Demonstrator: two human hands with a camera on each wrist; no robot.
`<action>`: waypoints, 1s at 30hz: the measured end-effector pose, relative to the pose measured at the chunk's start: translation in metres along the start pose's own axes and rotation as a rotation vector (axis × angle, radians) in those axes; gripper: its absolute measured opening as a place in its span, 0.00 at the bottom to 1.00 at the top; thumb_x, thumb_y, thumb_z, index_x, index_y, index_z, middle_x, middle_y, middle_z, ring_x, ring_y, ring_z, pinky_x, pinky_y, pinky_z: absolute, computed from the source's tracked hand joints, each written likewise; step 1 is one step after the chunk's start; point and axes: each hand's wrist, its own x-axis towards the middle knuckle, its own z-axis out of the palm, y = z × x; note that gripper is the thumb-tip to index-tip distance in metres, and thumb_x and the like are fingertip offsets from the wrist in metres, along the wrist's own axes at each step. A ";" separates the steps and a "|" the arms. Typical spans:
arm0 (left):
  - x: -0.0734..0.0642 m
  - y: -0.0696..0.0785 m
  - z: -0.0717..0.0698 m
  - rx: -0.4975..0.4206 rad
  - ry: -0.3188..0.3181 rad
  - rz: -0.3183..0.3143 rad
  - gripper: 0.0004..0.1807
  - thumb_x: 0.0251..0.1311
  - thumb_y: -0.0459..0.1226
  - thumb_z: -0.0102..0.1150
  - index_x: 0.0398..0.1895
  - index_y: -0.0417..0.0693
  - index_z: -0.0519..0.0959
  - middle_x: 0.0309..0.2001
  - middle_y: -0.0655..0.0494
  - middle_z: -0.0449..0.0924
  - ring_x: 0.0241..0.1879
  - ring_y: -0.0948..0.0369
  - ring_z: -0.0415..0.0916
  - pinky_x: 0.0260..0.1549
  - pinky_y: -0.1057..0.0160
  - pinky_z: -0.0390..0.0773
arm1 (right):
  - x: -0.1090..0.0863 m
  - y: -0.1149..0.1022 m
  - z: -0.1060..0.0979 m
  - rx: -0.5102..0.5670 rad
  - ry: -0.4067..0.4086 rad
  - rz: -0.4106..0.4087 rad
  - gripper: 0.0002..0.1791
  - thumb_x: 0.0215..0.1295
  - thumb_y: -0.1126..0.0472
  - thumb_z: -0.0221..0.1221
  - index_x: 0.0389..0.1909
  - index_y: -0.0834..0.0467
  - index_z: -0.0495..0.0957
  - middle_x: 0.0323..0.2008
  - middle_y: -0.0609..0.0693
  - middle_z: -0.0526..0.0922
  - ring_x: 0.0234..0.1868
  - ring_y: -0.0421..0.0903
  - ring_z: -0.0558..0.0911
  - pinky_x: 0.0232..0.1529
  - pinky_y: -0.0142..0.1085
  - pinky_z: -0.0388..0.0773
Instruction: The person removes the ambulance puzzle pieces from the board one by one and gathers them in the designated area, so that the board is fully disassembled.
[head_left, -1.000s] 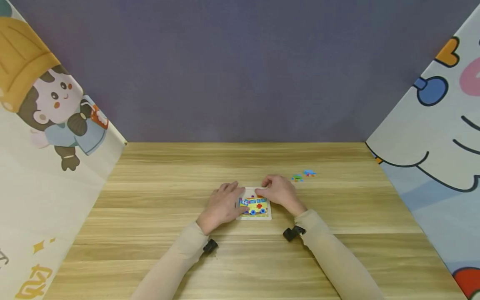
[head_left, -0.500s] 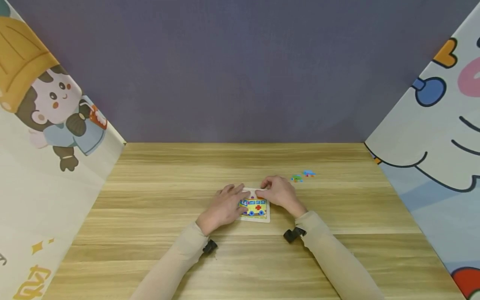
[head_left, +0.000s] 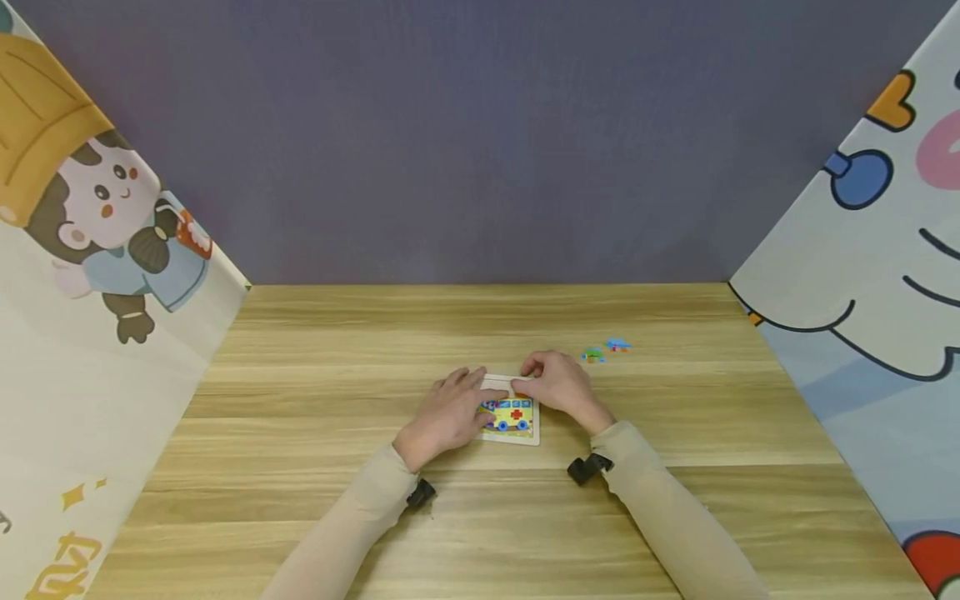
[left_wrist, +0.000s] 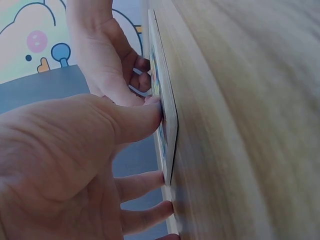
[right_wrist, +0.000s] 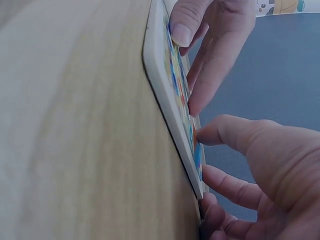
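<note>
A small pale-framed puzzle board [head_left: 537,433] lies flat on the table, showing a yellow ambulance [head_left: 510,421] with a red cross and blue wheels. My left hand [head_left: 445,414] reaches over its left side, thumb and index finger touching the picture, the other fingers at the far left edge. At the far right corner my right hand [head_left: 561,385] grips the board, its thumb on the face by an orange patch [right_wrist: 195,136] and its index finger at the edge. The remaining right fingers are curled beyond the edge. Both hands cover parts of the picture.
Two small colourful pieces, one green [head_left: 592,355] and one blue [head_left: 618,344], lie behind and right of the right hand on the wood-grain table [head_left: 480,525]. A dark back panel [head_left: 480,150] and cartoon-printed side panels bound the table.
My left index finger has slid right across the upper part of the picture. The board has turned slightly and shifted a little left. My right hand has stayed nearly still.
</note>
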 end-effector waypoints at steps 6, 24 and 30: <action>-0.001 0.001 -0.002 0.012 -0.013 -0.002 0.25 0.76 0.49 0.61 0.74 0.71 0.76 0.84 0.44 0.58 0.83 0.38 0.55 0.77 0.32 0.64 | -0.001 0.000 0.000 0.018 -0.006 -0.011 0.13 0.61 0.47 0.70 0.41 0.50 0.88 0.34 0.47 0.84 0.31 0.45 0.77 0.31 0.35 0.70; -0.002 0.002 -0.003 0.003 0.002 0.008 0.25 0.76 0.49 0.62 0.74 0.69 0.77 0.84 0.44 0.59 0.82 0.37 0.56 0.76 0.31 0.66 | -0.006 0.030 -0.019 0.141 -0.254 -0.307 0.23 0.65 0.51 0.74 0.59 0.49 0.86 0.50 0.49 0.82 0.33 0.43 0.74 0.34 0.33 0.74; -0.002 0.001 -0.002 -0.007 0.014 0.011 0.25 0.75 0.49 0.62 0.74 0.68 0.77 0.83 0.43 0.60 0.82 0.37 0.57 0.76 0.31 0.65 | -0.007 0.031 -0.020 0.151 -0.268 -0.315 0.23 0.66 0.53 0.73 0.61 0.51 0.85 0.52 0.50 0.82 0.35 0.43 0.75 0.35 0.34 0.75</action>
